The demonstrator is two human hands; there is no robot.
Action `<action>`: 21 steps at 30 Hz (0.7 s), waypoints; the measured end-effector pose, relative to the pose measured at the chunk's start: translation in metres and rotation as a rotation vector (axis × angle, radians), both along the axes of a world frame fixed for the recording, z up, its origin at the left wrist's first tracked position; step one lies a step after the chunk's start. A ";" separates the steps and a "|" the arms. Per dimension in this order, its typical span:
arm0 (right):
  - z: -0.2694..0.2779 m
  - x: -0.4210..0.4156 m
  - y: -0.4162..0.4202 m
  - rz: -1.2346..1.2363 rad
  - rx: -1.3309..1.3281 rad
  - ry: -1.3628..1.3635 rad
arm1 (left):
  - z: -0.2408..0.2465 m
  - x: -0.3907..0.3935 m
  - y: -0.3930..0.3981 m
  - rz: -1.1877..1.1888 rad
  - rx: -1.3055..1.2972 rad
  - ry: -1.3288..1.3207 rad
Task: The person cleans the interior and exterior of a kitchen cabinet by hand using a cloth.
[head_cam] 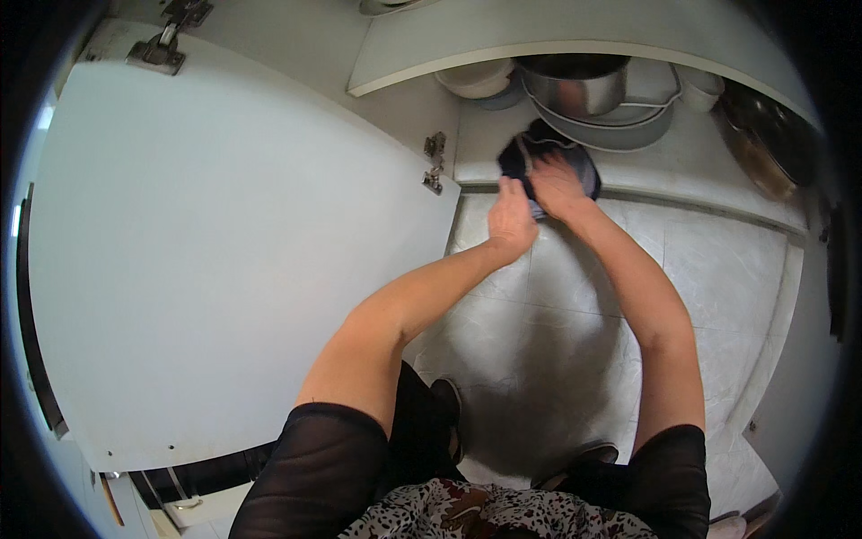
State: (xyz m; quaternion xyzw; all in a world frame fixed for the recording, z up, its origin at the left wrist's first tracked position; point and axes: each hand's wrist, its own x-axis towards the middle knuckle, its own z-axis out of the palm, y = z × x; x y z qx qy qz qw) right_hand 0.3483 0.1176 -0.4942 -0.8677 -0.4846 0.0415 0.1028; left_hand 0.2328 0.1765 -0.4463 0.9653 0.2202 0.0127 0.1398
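Observation:
A dark blue-black cloth (515, 156) with a pale edge lies bunched over the front lip of a low cabinet's bottom board (633, 165). My right hand (557, 185) is on top of it, fingers spread into the folds and slightly blurred. Close by on the left, my left hand (513, 219) grips the cloth's near edge, its fingers pointing into the cabinet. Just behind the cloth stands a steel pot (579, 91) on a stack of pale, shallow pans (630, 137).
An open white cabinet door (236, 256) fills the left side, held by metal hinges (434, 162). Overhead runs a shelf edge (539, 50). Bowls (478, 79) sit at the back left, a white cup (702, 91) and a metal wok-like pan (761, 151) at the right. Tiled floor (707, 269) lies below.

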 end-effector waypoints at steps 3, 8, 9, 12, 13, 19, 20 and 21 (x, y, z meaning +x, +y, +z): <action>0.023 -0.017 0.030 0.059 0.136 0.190 | -0.024 -0.011 0.020 0.134 0.081 -0.097; 0.013 -0.004 -0.013 0.224 0.178 -0.048 | -0.008 0.004 -0.026 0.061 -0.162 -0.103; 0.010 0.002 -0.032 0.183 0.190 -0.048 | -0.007 0.008 -0.041 0.022 -0.223 -0.140; -0.010 0.018 -0.102 0.086 0.251 -0.059 | -0.015 0.021 -0.088 -0.175 -0.325 -0.216; -0.016 0.025 -0.131 0.065 0.294 -0.065 | -0.014 0.028 -0.105 -0.242 -0.444 -0.174; 0.030 0.055 -0.235 -0.213 0.168 -0.070 | 0.006 0.078 -0.168 -0.453 -0.361 -0.125; 0.020 0.067 -0.246 -0.259 0.232 -0.135 | 0.007 0.085 -0.168 -0.469 -0.340 -0.140; 0.023 0.072 -0.254 -0.300 0.185 -0.160 | 0.009 0.092 -0.170 -0.490 -0.323 -0.161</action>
